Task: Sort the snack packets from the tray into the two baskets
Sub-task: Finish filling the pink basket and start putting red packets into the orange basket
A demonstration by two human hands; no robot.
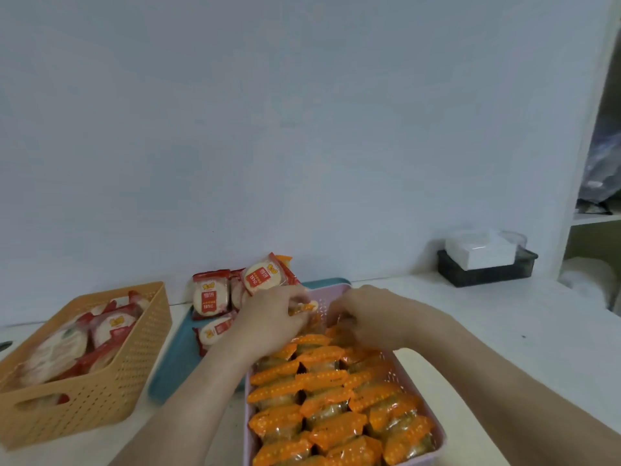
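The white tabletop (470, 314) fills the lower frame. At lower left sits my orange basket (111, 381) of red packets; at lower centre, the pink basket (336, 292) packed with orange ones. Behind them the teal tray (178, 351) holds red packets (210, 294). My left hand (268, 322) pinches an orange packet (304, 307); my right hand (369, 317) curls beside it, grip unclear. It looks light, crinkly and slippery; best held by its crimped ends.

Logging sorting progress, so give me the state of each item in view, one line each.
Orange basket: partly filled with red packets.
Pink basket: packed with rows of orange packets.
Teal tray: a few red packets left.
Left hand: gripping an orange packet.
Right hand: fingers down among the packets, grip unclear.
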